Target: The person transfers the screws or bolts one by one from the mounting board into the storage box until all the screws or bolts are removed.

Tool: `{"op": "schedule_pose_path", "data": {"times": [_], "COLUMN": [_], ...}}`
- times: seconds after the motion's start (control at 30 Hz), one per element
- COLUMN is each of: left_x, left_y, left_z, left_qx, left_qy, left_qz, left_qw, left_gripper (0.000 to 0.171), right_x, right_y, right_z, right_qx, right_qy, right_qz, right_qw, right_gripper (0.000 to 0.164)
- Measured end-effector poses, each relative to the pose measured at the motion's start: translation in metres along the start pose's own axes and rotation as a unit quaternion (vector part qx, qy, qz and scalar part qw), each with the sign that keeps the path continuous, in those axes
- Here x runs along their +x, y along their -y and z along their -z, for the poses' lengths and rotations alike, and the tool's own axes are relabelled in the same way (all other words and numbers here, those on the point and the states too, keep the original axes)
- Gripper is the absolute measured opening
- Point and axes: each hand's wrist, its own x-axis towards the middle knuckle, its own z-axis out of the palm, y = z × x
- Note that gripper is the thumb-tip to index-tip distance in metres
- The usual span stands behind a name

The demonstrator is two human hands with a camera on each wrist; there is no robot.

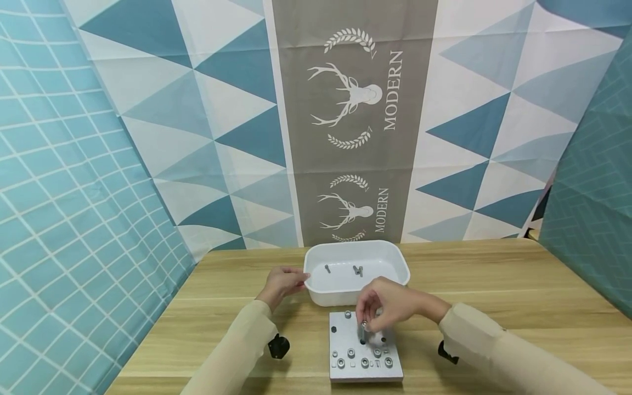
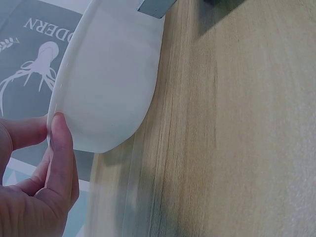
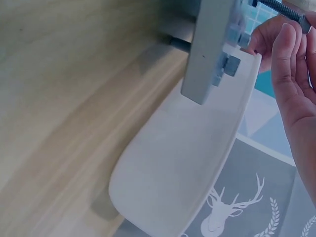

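Observation:
My left hand (image 1: 283, 284) pinches the left rim of a white plastic tray (image 1: 332, 299) between thumb and fingers. In the left wrist view the fingers lie on both sides of the tray wall. My right hand (image 1: 392, 300) holds a bolt (image 1: 364, 329) by its head, upright over a hole near the middle of a silver metal block (image 1: 343, 340). The right wrist view shows the bolt's dark threaded shank (image 3: 281, 8), its tip close to the block face. Several socket-head bolts (image 1: 351, 353) sit in the block, mostly along its near side.
Loose bolts (image 1: 357, 270) lie in the tray, with another small screw (image 1: 327, 269) left of them. The block stands directly in front of the tray on the wooden table (image 1: 237, 329). A patterned cloth (image 1: 242, 120) hangs behind the table.

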Motion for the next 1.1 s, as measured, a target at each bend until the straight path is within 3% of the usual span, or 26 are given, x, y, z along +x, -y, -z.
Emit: {"op": "schedule_pose_path", "data": {"times": [0.47, 1.1], "left_x": [0.002, 0.004], "left_y": [0.002, 0.004], "left_z": [-0.002, 0.0], "left_qx": [-0.009, -0.032], "left_qy": [-0.001, 0.006], "left_qz": [-0.001, -0.01], "left_qw": [1.0, 0.9994], "left_gripper": [0.027, 0.023], "right_x": [0.013, 0.022], "right_y": [0.007, 0.001], "right_z": [0.017, 0.041], "right_qx": [-0.028, -0.067], "right_qy": [0.01, -0.006], "right_qz": [0.0, -0.024], "right_qw": [1.0, 0.997], "right_gripper": [0.009, 0.009]}}
